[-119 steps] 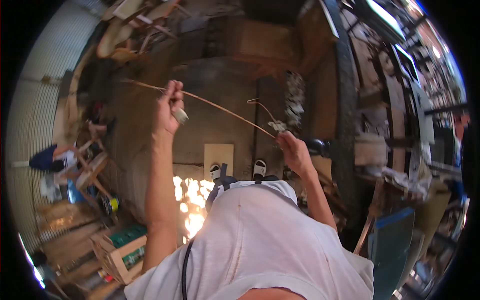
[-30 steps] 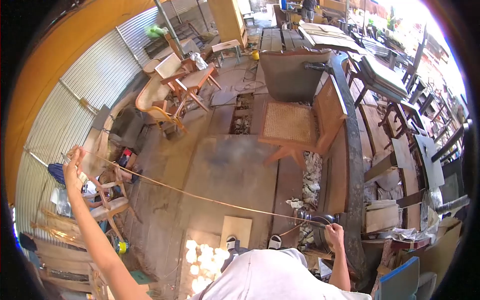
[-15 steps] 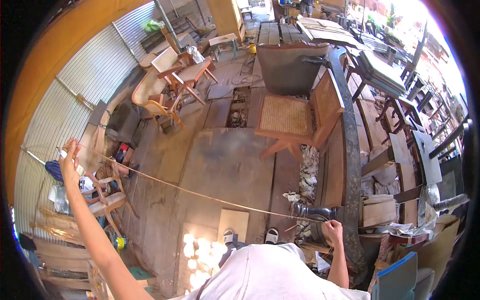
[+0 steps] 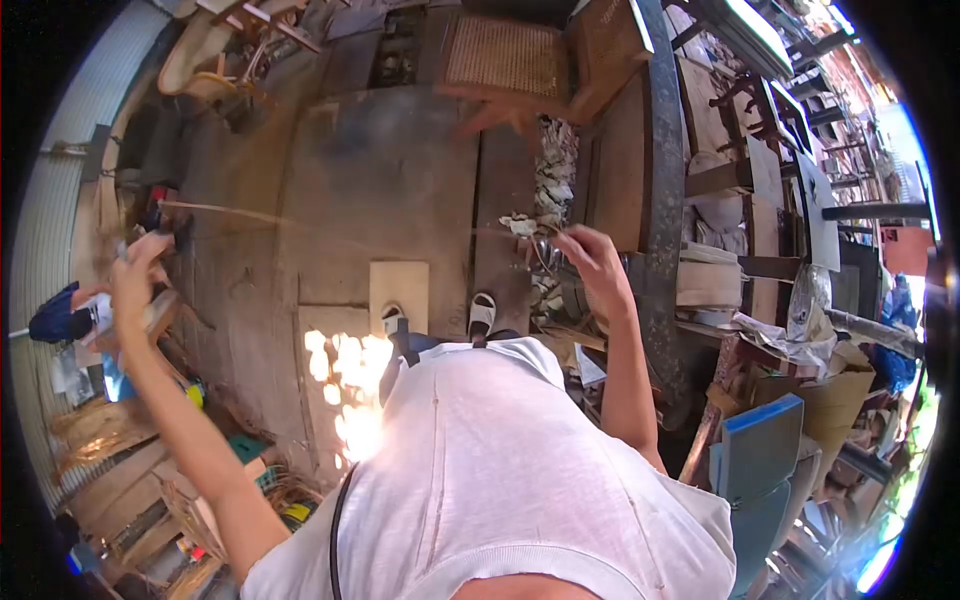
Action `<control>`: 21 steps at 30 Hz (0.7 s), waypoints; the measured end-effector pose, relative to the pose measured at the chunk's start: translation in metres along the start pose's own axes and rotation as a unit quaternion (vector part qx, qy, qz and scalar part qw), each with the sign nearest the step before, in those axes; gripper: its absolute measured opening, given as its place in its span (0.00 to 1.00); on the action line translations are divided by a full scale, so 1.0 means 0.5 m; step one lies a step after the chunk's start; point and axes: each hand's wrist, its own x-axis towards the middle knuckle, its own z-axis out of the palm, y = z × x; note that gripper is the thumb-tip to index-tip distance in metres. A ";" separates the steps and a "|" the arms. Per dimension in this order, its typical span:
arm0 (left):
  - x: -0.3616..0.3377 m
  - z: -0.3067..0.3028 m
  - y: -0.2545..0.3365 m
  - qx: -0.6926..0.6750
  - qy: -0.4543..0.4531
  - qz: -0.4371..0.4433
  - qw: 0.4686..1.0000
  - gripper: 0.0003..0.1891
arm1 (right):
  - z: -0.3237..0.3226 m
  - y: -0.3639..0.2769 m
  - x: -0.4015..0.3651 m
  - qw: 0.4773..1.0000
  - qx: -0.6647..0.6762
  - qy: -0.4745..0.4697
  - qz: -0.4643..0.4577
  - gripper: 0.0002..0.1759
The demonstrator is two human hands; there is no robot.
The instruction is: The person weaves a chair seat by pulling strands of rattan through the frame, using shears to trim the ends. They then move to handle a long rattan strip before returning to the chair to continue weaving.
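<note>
1. The left hand point(image 4: 135, 270), blurred, is seemingly curling shut on one end of a thin cane strand point(image 4: 300, 222).
2. The right hand point(image 4: 597, 258) is pinching the other end, with the strand hanging across the wooden floor point(image 4: 380, 160).
3. Pulling too hard is risking a snap or a slip from either grip.
4. Any loose tail is risking snagging on the rubble point(image 4: 548, 170) nearby.
</note>
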 end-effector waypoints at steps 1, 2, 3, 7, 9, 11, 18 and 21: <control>-0.032 0.076 0.048 -0.021 0.007 0.036 0.999 0.22 | 0.009 -0.054 0.023 1.000 -0.004 -0.009 0.004 0.17; -0.058 0.164 0.095 -0.041 0.017 0.073 0.996 0.22 | 0.024 -0.093 0.049 0.999 0.004 -0.036 -0.039 0.16; -0.065 0.225 0.106 -0.128 -0.040 0.109 0.985 0.23 | 0.039 -0.134 0.076 0.994 0.012 -0.064 -0.083 0.15; -0.100 0.426 0.246 -0.296 -0.196 0.235 0.905 0.23 | 0.108 -0.320 0.169 0.968 -0.027 -0.214 -0.126 0.10; -0.111 0.464 0.286 -0.273 -0.221 0.235 0.906 0.19 | 0.157 -0.390 0.207 0.957 -0.035 -0.217 -0.187 0.11; -0.087 0.468 0.231 -0.280 -0.217 0.197 0.914 0.17 | 0.191 -0.426 0.238 0.942 -0.041 -0.215 -0.256 0.12; -0.057 0.244 -0.027 -0.302 -0.215 0.048 0.927 0.12 | 0.327 -0.504 0.317 0.929 -0.119 -0.258 -0.239 0.11; -0.066 0.133 -0.131 -0.277 -0.212 -0.002 0.937 0.11 | 0.413 -0.529 0.360 0.913 -0.146 -0.288 -0.248 0.11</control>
